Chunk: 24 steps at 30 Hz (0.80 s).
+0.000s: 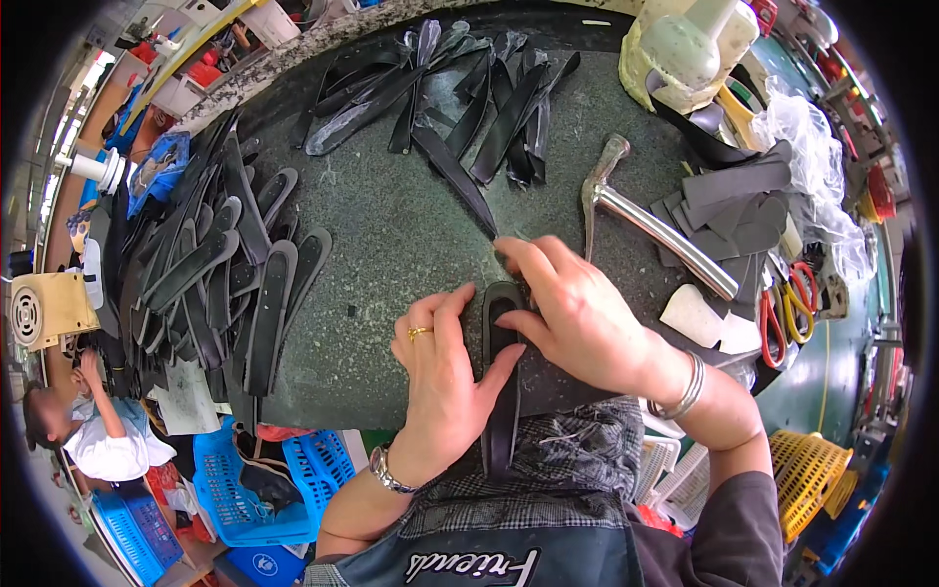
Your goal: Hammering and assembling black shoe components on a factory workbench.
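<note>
One black round-ended strap lies lengthwise between both hands at the near edge of the worktop, its lower part overhanging toward the lap. Left hand: holding the strap, thumb laid across it, fingertips along its left edge. Right hand: thumb on the strap near the rounded tip, forefinger set apart beyond it; we cannot tell whether the curled fingers grip anything.

Handling, our estimate: light, pliable lengthwise, somewhat stiffer at the layered rim, not fragile. The smooth face might slide a little under a dry thumb. We would take hold by both long edges just below the rounded end, leaving the rim free.

Obscured: the strap's underside, the left fingertips' reach beneath it, and its lowest end against the dark apron. A loose black strip ends by the right forefinger; contact unresolved. Fisheye bending blurs items near the rim.
</note>
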Motion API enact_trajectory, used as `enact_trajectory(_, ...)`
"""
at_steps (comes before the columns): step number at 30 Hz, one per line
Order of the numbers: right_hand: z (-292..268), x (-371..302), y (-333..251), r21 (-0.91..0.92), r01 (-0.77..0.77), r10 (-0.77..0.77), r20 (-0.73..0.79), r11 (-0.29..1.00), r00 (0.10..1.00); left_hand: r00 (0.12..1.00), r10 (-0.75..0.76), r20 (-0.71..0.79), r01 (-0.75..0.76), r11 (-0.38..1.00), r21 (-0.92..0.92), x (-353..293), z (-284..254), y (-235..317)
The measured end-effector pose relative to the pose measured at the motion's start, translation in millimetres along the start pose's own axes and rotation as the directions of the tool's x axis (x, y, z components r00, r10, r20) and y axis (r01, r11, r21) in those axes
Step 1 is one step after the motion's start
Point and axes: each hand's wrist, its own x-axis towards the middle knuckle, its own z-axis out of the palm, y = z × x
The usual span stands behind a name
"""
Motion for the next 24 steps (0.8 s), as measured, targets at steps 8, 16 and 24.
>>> enact_trajectory(8,6.0,7.9,6.3,-0.045,0.082,-0.084,-0.058,0.996,0.995,0.997,0.020,-0.073,-0.023,0.999,-0.045,-3.0,1.1,-3.0)
enact_trajectory(16,-32.4,10.1,-28.9,0.808,-0.433,0.327,0.316,0.400,0.891,0.962,-0.233,0.142,0.237,0.454,-0.859,-10.8,-29.7,13.4)
enact_trajectory(24,-18.6,-0.6,-14.1,0.862,-0.469,0.411,0.364,0.191,0.836,0.910,-0.321,0.262,0.276,-0.004,-0.961,-4.5,-27.3,10.4)
